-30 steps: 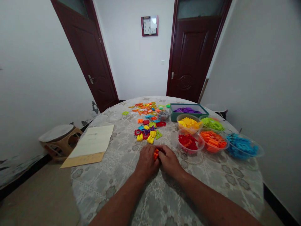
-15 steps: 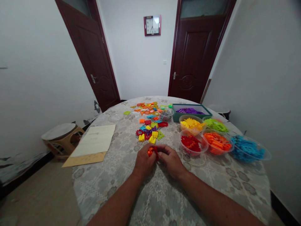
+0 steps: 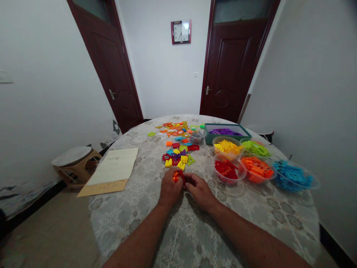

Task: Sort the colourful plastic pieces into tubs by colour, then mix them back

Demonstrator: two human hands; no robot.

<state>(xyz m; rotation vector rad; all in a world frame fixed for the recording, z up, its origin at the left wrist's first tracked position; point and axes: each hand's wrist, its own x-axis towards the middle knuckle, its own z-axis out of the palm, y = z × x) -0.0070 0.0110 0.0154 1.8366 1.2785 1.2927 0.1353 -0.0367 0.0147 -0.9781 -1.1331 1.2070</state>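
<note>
My left hand (image 3: 170, 189) is closed around an orange plastic building piece (image 3: 175, 176) near the middle of the table. A red plastic building piece (image 3: 182, 175) sits against the orange one, between both hands. The fingers of my right hand (image 3: 199, 189) pinch the red piece from the right side. Fingers hide where the two pieces meet, so I cannot tell whether they are joined. Just beyond my hands lie several yellow pieces (image 3: 182, 162) beside a mixed cluster of red, purple and blue pieces (image 3: 175, 156).
Tubs of red (image 3: 229, 169), orange (image 3: 258, 169), blue (image 3: 295, 176), yellow (image 3: 228, 146) and green pieces (image 3: 255, 148) stand at the right. Behind them is a green box (image 3: 210, 139) of purple pieces. Papers (image 3: 114, 167) lie at the left edge, above a stool (image 3: 74, 158).
Both hands have shifted slightly left, still together. The left hand has turned a little, so more of the orange piece shows, and the red piece is now tilted.
</note>
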